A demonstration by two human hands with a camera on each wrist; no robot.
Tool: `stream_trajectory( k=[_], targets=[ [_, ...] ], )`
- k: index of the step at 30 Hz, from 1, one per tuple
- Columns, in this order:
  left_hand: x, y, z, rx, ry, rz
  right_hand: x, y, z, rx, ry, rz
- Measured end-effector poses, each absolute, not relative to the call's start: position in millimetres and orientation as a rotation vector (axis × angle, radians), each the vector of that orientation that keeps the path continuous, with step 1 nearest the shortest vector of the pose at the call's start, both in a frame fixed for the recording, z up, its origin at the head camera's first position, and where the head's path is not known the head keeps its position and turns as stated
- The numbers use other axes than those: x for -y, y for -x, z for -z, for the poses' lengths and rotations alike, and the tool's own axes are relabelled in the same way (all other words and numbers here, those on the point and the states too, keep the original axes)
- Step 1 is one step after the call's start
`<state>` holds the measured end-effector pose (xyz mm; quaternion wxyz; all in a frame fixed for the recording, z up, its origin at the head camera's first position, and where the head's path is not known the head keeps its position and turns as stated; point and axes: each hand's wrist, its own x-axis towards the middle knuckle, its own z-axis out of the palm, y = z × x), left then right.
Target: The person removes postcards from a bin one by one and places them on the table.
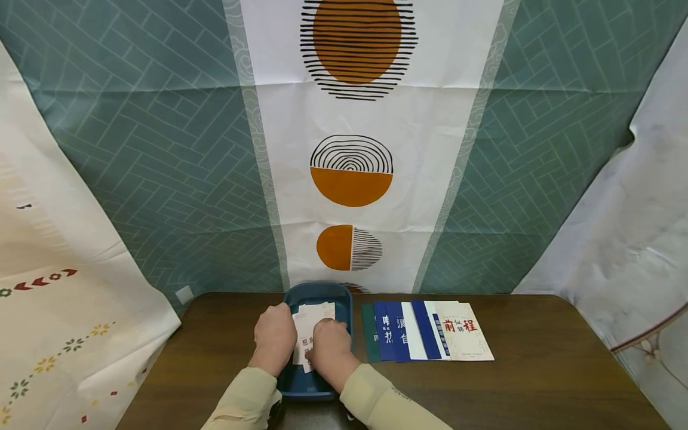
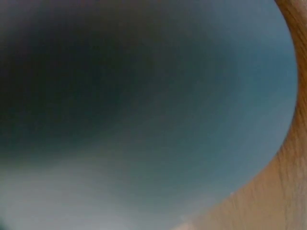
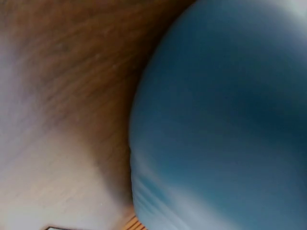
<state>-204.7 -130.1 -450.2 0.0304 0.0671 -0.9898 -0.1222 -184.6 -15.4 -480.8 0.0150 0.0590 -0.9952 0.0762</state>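
White printed cards with red lettering overlap one another inside a blue plastic tray. The left hand, its fingers curled, grips the cards along their left edge; its fingertips are hidden beneath it. From the other side the right hand pinches the lower right part of the cards, covering some of the print. Both wrists reach over the near half of the tray. In the left wrist view a blurred tray wall fills most of the picture, and the right wrist view shows the tray's rounded side up close.
Right of the tray, a fanned row of booklets lies on the brown wooden table: a green one, several blue ones and a cream one with red characters. A patterned cloth hangs behind the table.
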Motion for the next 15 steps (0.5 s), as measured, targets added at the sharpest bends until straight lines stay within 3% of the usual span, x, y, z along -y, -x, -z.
stream_trajectory(
  k=[15],
  targets=[
    [129, 205, 450, 3.041, -0.226, 0.369, 7, 189, 469, 3.019, -0.256, -0.145]
  ],
)
